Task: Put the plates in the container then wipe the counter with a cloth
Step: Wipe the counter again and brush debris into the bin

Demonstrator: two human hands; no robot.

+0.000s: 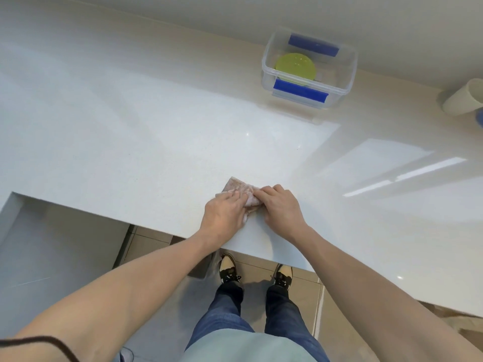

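A small pinkish cloth (239,188) lies on the white counter (130,142) near its front edge. My left hand (224,214) presses on the cloth's left part with fingers flat. My right hand (281,207) grips the cloth's right part, fingers curled over it. A clear plastic container (342,82) with blue clips stands at the back right of the counter. A lime-green plate (295,65) lies inside it.
A white cup (462,100) lies on its side at the far right edge, with something blue beside it. A wall runs along the back. A lower surface sits at the left, and tiled floor and my shoes show below the counter edge.
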